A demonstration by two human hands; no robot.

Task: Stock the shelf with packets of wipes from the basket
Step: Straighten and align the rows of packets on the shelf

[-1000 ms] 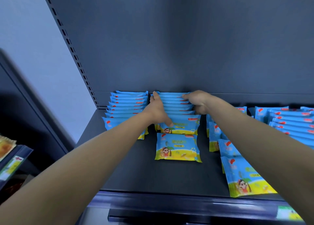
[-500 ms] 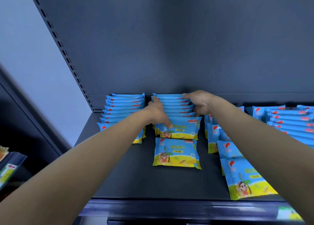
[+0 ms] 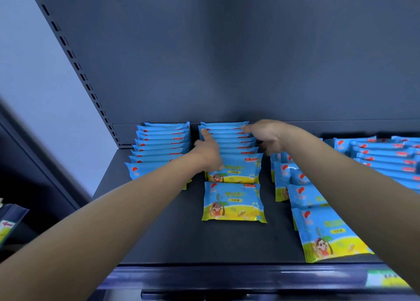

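Dark grey metal forms the shelf (image 3: pixel 159 232) in front of me, and blue packets of wipes stand on it in rows running from near to far. Both my hands are on the middle row (image 3: pixel 231 141), 1 at each end.

My left hand (image 3: pixel 208 151) lies against the row's left end. Its index finger is straight and reaches the top corners of the far packets. Its thumb points down onto the face of the front packet (image 3: pixel 241 171), and I cannot make out the other fingers. My right hand (image 3: pixel 266 137) grips the right end, with 1 finger stretched across the tops of the far packets and the rest curled down over the side.

Right up against the near side of that row, 1 flat packet (image 3: pixel 233 201) lies face up, showing a cartoon child on a yellow beach.

The left row (image 3: pixel 159 146) stands just beside the middle one, with a narrow gap between them. To the right, a leaning row (image 3: pixel 306 198) tips towards me, and its nearest packet is almost at the shelf's front edge. Further right, more rows (image 3: pixel 381 155) run out of view.

A price rail (image 3: pixel 227 278) lines the near edge and carries a blurred green and yellow label (image 3: pixel 384 280) at its right end. A perforated upright (image 3: pixel 75 62) rises at the far left.
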